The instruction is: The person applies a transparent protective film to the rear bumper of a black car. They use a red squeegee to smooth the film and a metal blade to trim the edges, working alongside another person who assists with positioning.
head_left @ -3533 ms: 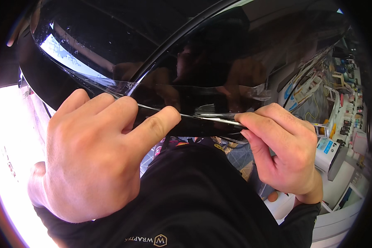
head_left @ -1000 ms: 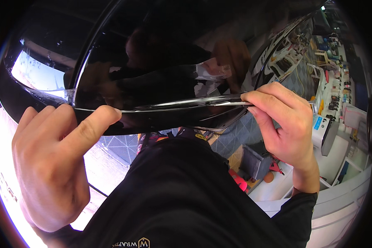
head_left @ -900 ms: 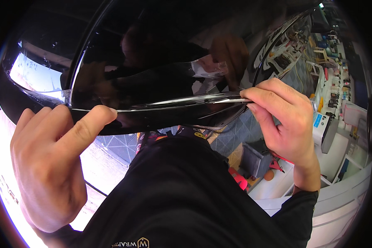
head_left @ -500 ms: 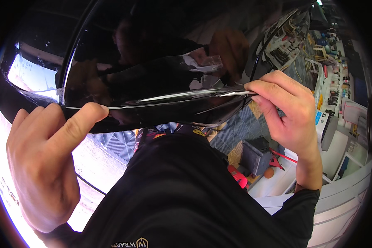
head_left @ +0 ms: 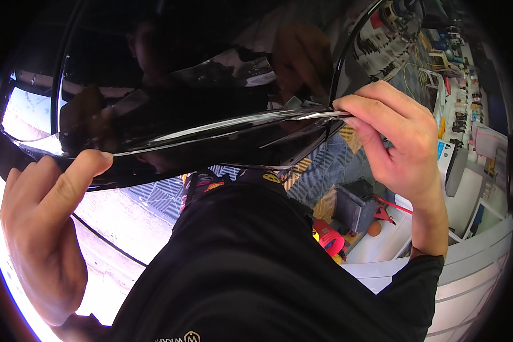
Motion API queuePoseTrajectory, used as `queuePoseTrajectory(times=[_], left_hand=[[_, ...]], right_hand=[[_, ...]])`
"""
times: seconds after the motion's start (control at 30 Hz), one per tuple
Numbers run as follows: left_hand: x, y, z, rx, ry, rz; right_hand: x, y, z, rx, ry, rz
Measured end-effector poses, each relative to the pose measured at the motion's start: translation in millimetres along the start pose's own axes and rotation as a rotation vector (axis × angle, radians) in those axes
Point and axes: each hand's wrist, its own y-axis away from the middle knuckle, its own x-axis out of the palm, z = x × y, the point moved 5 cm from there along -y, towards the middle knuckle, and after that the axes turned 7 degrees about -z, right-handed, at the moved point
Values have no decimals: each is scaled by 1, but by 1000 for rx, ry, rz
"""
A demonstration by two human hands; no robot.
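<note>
A glossy black car body panel [head_left: 182,34] curves across the upper part of the head view, mirroring hands and clutter. Along its lower edge runs a clear, shiny film [head_left: 211,128], its rim stretched between my hands. At the left, my left hand [head_left: 48,211] is closed on the film rim, thumb on top and the other fingers curled, partly hidden. My right hand [head_left: 402,139] pinches the film's other end between thumb and fingers, near a dark seam in the panel. A pale crease shows beside the right fingertips.
Below the panel, patterned grey and tan floor tiles [head_left: 336,165] show. A dark grey box [head_left: 353,205] stands at the right, with a red bucket [head_left: 329,238] and a small brown ball [head_left: 374,228] near it. Farther right are shelves of tools and bottles [head_left: 461,102].
My left hand has moved left and slightly down. My right hand has shifted a little up, keeping its pinch. The film rim now slants more steeply between them.
</note>
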Motion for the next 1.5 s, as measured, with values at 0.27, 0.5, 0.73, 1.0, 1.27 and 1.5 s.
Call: queuePoseTrajectory(times=[0.27,0.5,0.73,1.0,1.27,1.5], left_hand=[[-12,-4,-17,-4,21,-15],[1,-43,-75,326,114,-293],[18,-65,-107,502,-72,-391],[25,-58,-121,527,-205,-359],[28,-51,-123,495,-264,-425],[16,-50,-124,549,-200,-375]], right_hand=[[-4,1,7,-74,22,-40],[-3,12,20,-115,31,-66],[5,22,33,-187,46,-142],[10,25,40,-211,86,-169],[10,28,44,-235,153,-180],[3,31,49,-264,185,-218]])
